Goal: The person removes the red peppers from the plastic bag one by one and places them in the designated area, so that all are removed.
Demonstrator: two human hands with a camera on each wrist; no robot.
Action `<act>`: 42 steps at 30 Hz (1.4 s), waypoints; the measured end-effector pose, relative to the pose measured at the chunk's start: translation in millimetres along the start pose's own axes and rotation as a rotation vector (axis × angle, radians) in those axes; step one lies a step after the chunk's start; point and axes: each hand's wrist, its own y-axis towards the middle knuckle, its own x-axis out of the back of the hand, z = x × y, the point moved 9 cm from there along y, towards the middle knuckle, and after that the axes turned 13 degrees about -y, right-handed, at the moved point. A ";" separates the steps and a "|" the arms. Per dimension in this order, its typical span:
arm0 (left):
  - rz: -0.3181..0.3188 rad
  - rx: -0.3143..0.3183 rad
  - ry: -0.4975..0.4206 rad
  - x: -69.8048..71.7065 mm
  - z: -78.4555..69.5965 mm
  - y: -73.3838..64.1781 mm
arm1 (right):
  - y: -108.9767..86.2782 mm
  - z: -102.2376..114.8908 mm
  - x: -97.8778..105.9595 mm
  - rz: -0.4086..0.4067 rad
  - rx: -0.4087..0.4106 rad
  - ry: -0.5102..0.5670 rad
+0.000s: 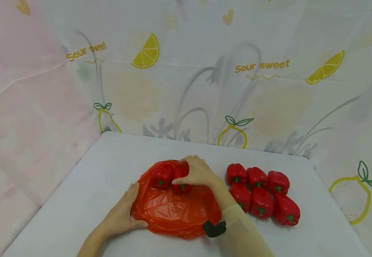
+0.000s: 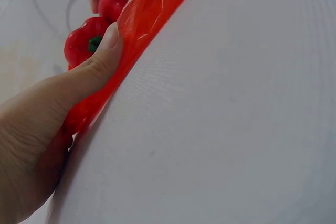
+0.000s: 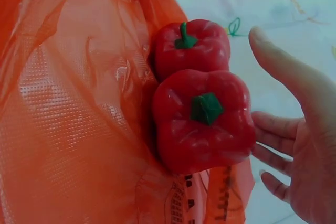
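An orange-red plastic bag lies spread on the table with its mouth open. Two red bell peppers with green stems sit side by side at the bag's far part: a left pepper and a right pepper. My right hand is at the right pepper, thumb and fingers spread. In the right wrist view its fingertips are beside this pepper, while the thumb stands away from it. My left hand rests along the bag's left edge, fingers extended and thumb against the plastic.
Several more red bell peppers lie in two rows on the white table, right of the bag. Behind the table hangs a pale cloth printed with lemons and lettering. A dark piece is on the right sleeve.
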 end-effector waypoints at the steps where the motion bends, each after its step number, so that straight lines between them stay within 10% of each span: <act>1: 0.002 0.002 0.004 -0.4 0.3 0.1 | 0.6 -1.4 -2.5 0.006 -0.004 -0.005; 19: 0.007 -0.001 -0.014 -1.7 -2.6 0.7 | 1.7 -11.8 -26.6 0.044 -0.081 -0.023; 42: -0.005 0.006 0.004 0.9 -1.0 -0.6 | -7.1 -7.5 -7.0 -0.115 -0.019 -0.055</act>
